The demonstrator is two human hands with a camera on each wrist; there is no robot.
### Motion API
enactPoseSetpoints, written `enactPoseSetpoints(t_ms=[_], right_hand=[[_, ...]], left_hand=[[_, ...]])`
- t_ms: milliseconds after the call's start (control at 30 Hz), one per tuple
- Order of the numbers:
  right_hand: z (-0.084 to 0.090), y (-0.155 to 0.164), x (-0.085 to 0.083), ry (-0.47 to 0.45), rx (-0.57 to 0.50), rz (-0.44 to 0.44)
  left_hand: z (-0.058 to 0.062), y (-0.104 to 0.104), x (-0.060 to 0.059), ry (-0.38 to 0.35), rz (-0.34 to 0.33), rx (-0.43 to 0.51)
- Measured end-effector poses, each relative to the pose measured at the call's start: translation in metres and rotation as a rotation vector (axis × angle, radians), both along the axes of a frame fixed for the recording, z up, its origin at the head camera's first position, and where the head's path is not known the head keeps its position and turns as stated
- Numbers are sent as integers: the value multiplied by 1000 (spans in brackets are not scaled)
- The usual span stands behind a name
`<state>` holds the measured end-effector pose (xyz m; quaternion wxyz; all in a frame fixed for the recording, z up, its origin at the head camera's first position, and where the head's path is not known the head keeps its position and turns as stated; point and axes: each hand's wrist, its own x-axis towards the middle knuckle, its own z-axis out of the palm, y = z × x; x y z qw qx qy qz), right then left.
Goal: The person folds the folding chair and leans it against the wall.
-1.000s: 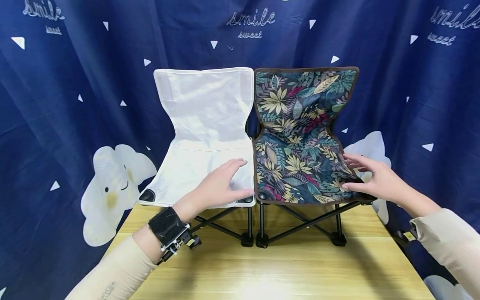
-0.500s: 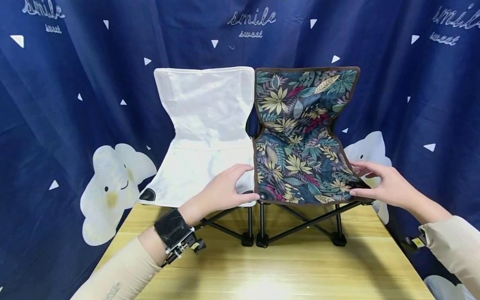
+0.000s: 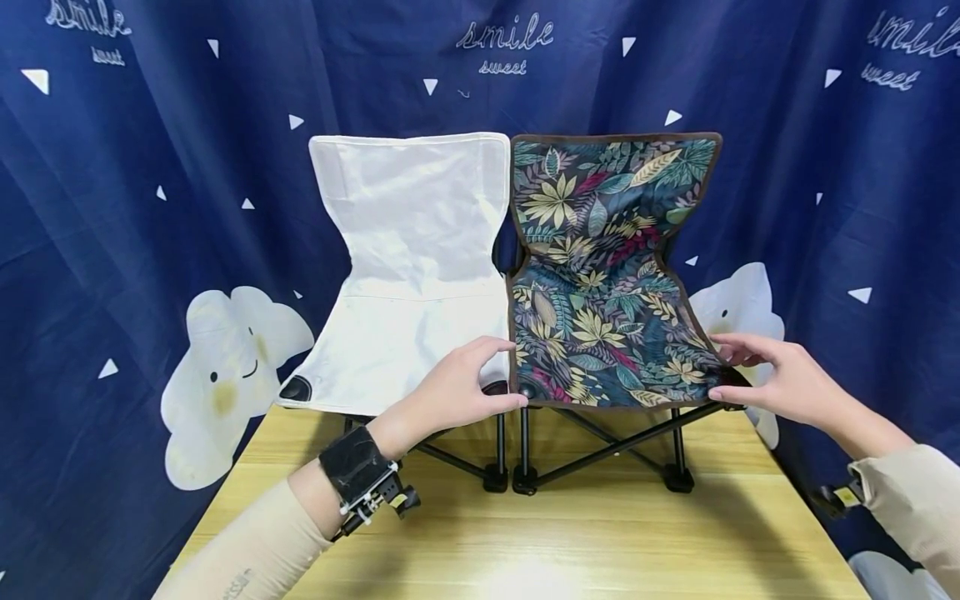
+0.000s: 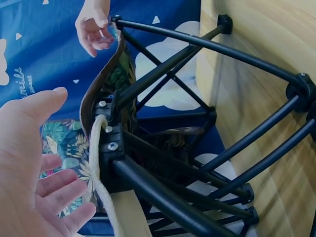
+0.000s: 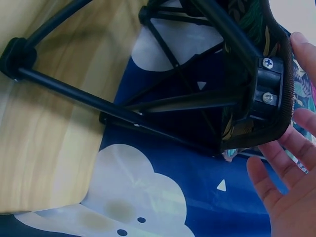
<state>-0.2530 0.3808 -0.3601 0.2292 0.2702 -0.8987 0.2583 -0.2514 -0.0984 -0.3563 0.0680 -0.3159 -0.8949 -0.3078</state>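
Observation:
Two small folding chairs stand side by side, a white one (image 3: 420, 225) on the left and a leaf-patterned one (image 3: 600, 333) with brown edging on the right. My left hand (image 3: 465, 387) hovers over the white seat's front right corner, thumb tip reaching the patterned seat's left corner in the head view. In the left wrist view its fingers (image 4: 61, 185) are relaxed and hold nothing. At the patterned seat's front right corner, my right hand (image 3: 787, 379) spreads thumb and fingers about the edge. The right wrist view shows its fingers (image 5: 281, 163) loosely bent beside the corner's black bracket (image 5: 266, 84).
Both chairs rest on a light wooden table (image 3: 637, 517), on crossed black legs (image 3: 615, 450). Behind hangs a dark blue curtain (image 3: 112, 208) with white clouds (image 3: 232, 383) and triangles. A wrist camera (image 3: 375, 496) is strapped to my left wrist.
My left hand has moved right and slightly down, from over the white seat to the corner where the chairs meet. The right hand has shifted right and down along the patterned seat's edge.

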Motion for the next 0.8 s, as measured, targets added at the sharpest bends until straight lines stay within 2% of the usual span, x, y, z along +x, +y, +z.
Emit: enactPoseSetpoints(t_ms=[400,800], right_hand=[[-5,3,6,9,-4,31],[-11,5,6,65,-8,98]], left_hand=[[-8,6,3,36,-39,56],[-15,13,5,25,-48,35]])
